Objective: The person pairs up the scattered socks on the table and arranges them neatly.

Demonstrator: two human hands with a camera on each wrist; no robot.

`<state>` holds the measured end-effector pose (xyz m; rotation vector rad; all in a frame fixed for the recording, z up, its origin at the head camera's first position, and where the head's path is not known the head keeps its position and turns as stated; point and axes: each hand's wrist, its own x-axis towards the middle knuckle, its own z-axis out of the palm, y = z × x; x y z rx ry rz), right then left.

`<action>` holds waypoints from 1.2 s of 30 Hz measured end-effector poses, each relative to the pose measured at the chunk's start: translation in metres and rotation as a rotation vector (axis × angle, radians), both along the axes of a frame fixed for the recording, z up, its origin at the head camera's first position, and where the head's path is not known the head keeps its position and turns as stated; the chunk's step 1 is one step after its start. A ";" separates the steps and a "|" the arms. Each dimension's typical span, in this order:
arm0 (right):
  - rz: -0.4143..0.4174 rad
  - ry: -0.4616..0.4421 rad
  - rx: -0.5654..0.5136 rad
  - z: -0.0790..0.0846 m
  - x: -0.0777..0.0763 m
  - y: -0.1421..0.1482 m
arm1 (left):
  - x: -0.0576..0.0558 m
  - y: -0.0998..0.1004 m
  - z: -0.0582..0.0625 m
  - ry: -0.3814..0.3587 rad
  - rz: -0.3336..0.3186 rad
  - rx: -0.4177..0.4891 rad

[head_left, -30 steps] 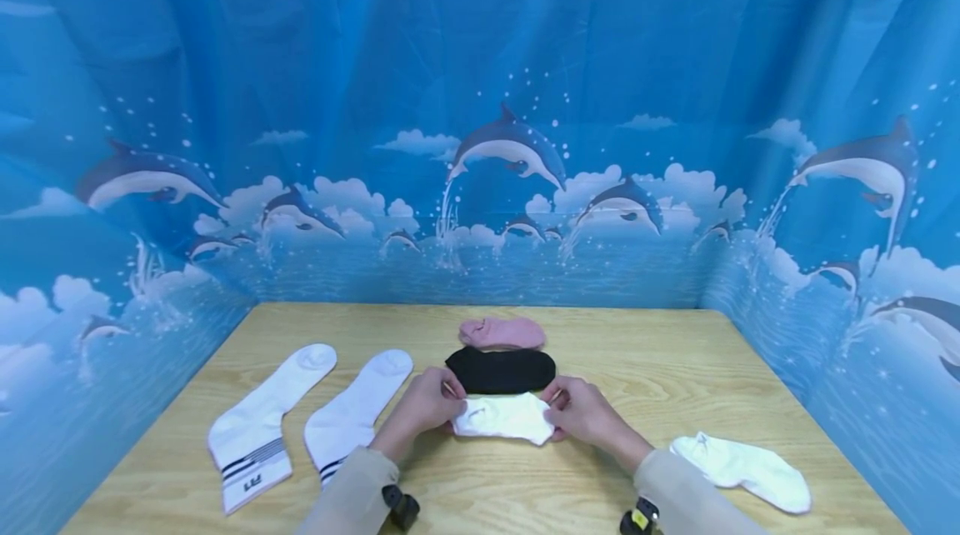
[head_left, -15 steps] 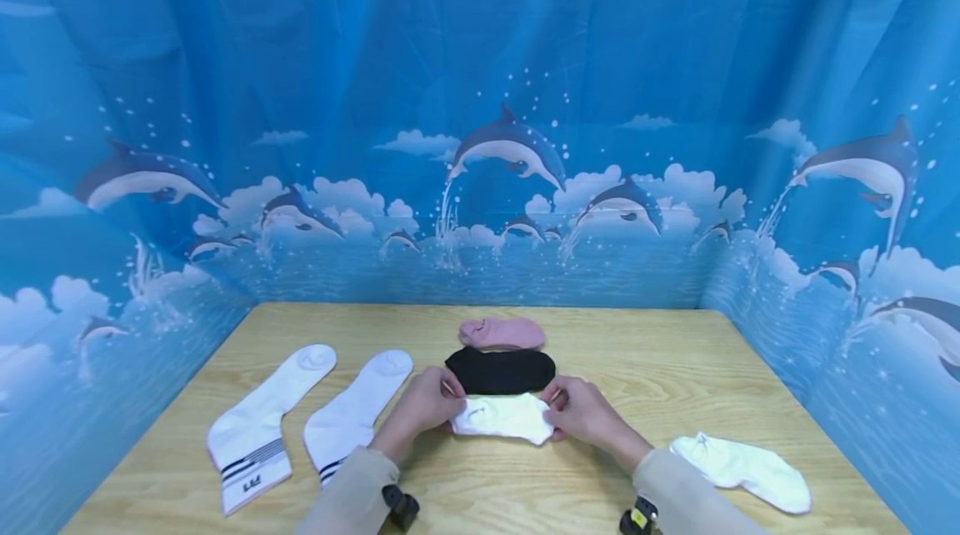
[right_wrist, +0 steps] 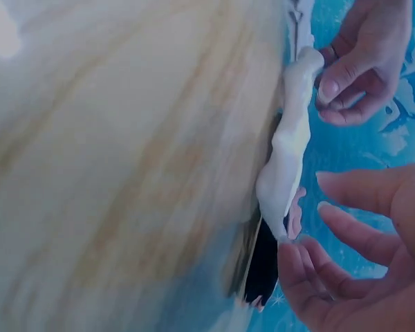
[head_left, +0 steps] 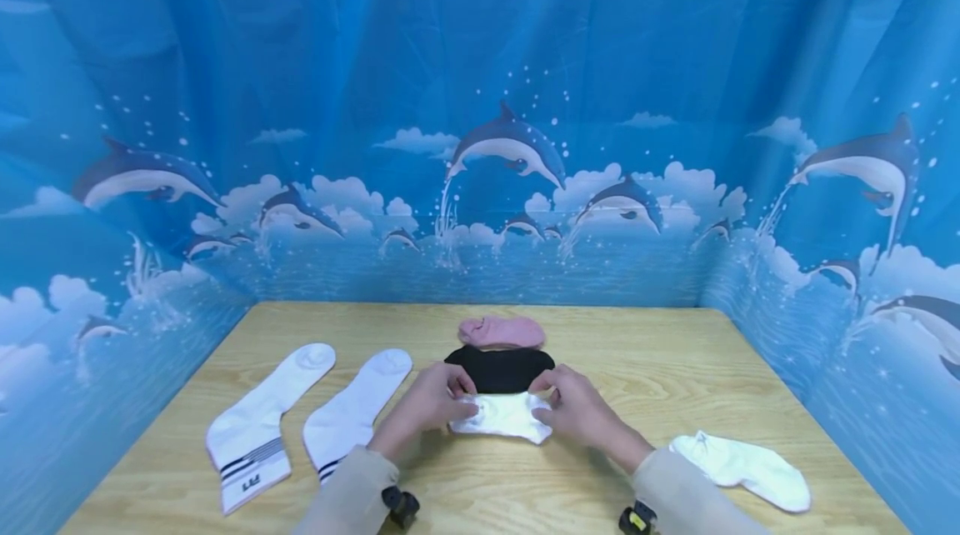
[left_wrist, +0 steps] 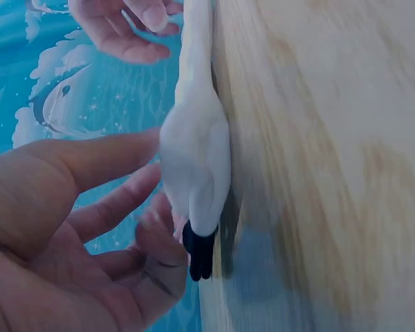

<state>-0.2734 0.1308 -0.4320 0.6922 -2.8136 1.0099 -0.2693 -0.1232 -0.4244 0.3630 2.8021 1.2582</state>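
Observation:
A short white sock (head_left: 504,416) lies flat across the middle of the table, with a black sock (head_left: 501,369) just behind it and a pink sock (head_left: 501,332) beyond that. My left hand (head_left: 435,397) is at the white sock's left end. In the left wrist view its thumb and fingers (left_wrist: 117,155) are parted, the thumb at the sock's edge. At the other end is my right hand (head_left: 572,406). The right wrist view shows its thumb (right_wrist: 360,188) apart from the cloth, with relaxed fingertips close to the sock's end.
Two long white socks with dark stripes, an outer one (head_left: 270,418) and an inner one (head_left: 358,410), lie on the left. Another short white sock (head_left: 742,468) lies at the right. A blue dolphin-print curtain (head_left: 480,185) stands around the wooden table (head_left: 637,352).
Both hands have loosened from the white sock's ends and moved slightly inward, thumb and fingers now parted. The sock and the others stay in place.

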 end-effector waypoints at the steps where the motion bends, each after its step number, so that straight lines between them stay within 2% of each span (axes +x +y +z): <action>1: 0.017 0.007 0.016 0.000 0.001 -0.001 | 0.000 0.001 0.000 -0.003 -0.013 -0.013; 7: 0.063 0.001 0.098 -0.003 0.005 -0.006 | 0.000 0.004 -0.002 -0.004 -0.046 -0.084; 14: 0.060 -0.011 0.137 -0.005 0.005 -0.005 | 0.002 0.005 -0.003 -0.026 -0.042 -0.100; 26: 0.061 -0.009 0.160 -0.006 0.004 -0.004 | 0.005 0.006 -0.004 -0.012 -0.028 -0.121; 36: 0.107 -0.007 0.196 -0.006 0.003 -0.004 | 0.004 0.006 -0.007 -0.023 -0.015 -0.128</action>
